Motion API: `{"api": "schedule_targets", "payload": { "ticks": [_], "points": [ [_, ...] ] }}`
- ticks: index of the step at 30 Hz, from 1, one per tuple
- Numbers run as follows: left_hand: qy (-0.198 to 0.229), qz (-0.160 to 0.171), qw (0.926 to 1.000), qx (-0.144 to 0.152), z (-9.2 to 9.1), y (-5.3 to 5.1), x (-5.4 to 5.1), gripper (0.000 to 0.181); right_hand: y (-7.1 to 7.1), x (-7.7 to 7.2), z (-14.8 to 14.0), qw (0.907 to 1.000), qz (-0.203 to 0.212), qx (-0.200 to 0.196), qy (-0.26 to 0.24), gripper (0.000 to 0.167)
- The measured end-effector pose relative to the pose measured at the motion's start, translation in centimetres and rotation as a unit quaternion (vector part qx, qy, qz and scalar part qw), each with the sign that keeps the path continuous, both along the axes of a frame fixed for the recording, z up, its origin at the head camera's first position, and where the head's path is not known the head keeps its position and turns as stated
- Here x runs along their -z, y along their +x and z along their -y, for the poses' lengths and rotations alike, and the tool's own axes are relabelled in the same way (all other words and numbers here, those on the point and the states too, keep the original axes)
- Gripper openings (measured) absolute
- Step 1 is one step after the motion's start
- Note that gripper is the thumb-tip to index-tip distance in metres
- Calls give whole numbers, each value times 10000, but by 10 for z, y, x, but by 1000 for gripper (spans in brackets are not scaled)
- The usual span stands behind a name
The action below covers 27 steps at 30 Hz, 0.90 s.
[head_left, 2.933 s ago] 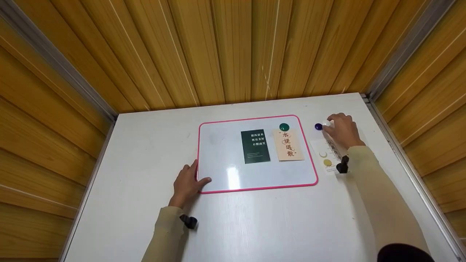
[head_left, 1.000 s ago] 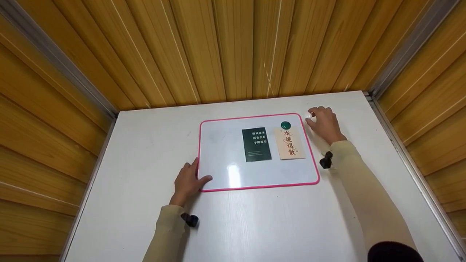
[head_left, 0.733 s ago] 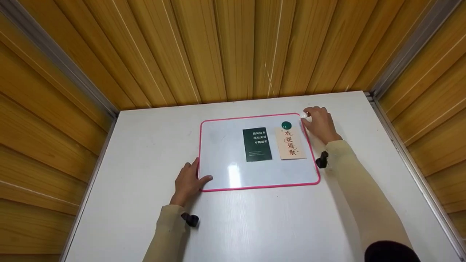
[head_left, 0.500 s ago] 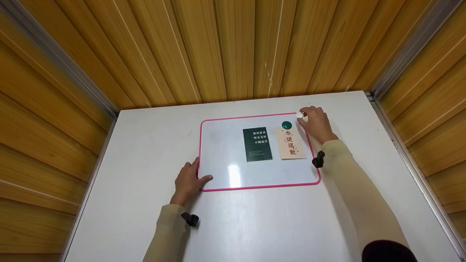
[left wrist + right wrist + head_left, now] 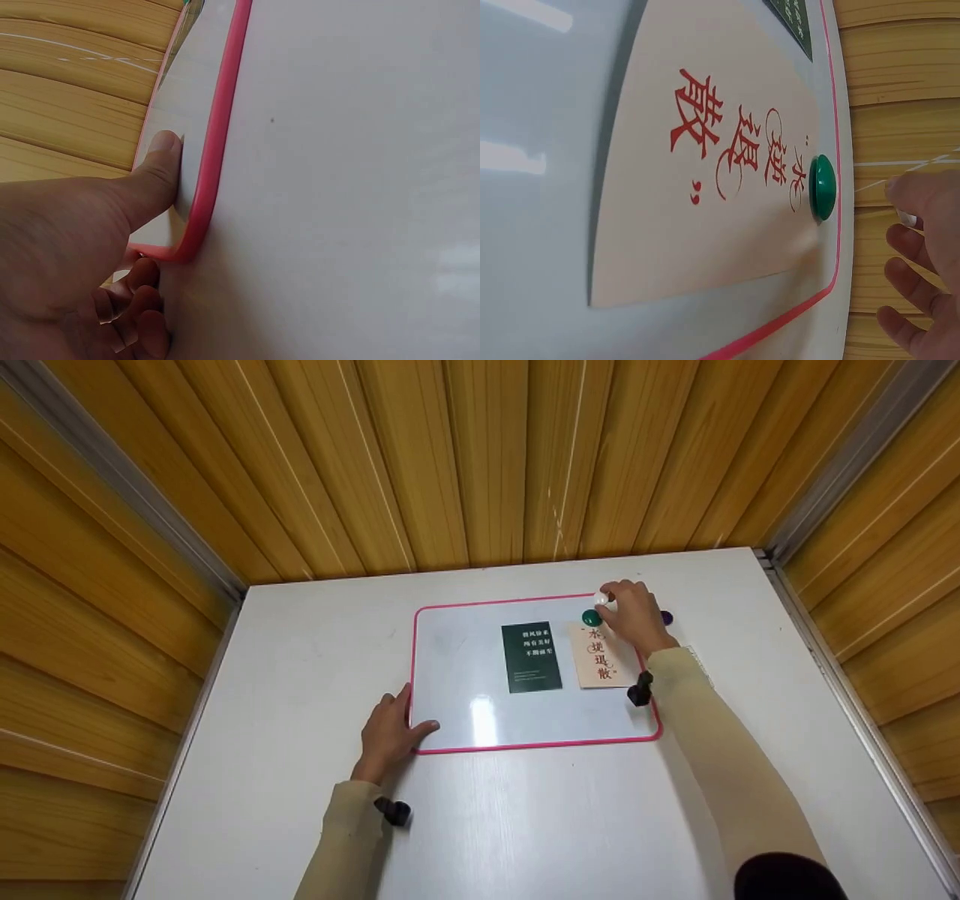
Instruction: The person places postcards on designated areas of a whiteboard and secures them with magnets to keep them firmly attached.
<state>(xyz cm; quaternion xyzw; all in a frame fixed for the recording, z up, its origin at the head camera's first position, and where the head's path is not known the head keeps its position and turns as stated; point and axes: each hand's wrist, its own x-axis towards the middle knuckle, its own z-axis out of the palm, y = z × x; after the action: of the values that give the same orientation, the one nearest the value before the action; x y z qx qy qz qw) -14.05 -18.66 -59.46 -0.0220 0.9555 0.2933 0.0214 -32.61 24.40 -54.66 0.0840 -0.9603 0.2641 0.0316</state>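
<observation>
R hand (image 5: 634,616) is in over the board's (image 5: 450,697) far-R corner now, vs. out past its R edge a sec ago; dark magnet (image 5: 667,617) pops back into view behind it. R thumb + fingers pinch the white magnet (image 5: 601,598), round, glossy, just beyond the green magnet (image 5: 592,618). L hand (image 5: 386,735) unmoved, gripping the board's near-L corner, thumb on top.

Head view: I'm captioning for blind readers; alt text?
Right hand pinches a white disc beside a green disc at a pink-framed whiteboard; left hand grips its lower left corner. A green card and beige card lie on the board.
</observation>
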Motion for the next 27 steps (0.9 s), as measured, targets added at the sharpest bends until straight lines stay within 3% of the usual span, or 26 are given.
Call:
{"api": "schedule_targets", "payload": {
  "ticks": [10,27],
  "points": [
    [-80,-101,9999,71,0,0,0,94,-1,-2,18,9999,21,-110,-42,40],
    [-94,1,10000,-19,0,0,1,95,-3,1,44,9997,109,-210,-71,40]
  ]
}}
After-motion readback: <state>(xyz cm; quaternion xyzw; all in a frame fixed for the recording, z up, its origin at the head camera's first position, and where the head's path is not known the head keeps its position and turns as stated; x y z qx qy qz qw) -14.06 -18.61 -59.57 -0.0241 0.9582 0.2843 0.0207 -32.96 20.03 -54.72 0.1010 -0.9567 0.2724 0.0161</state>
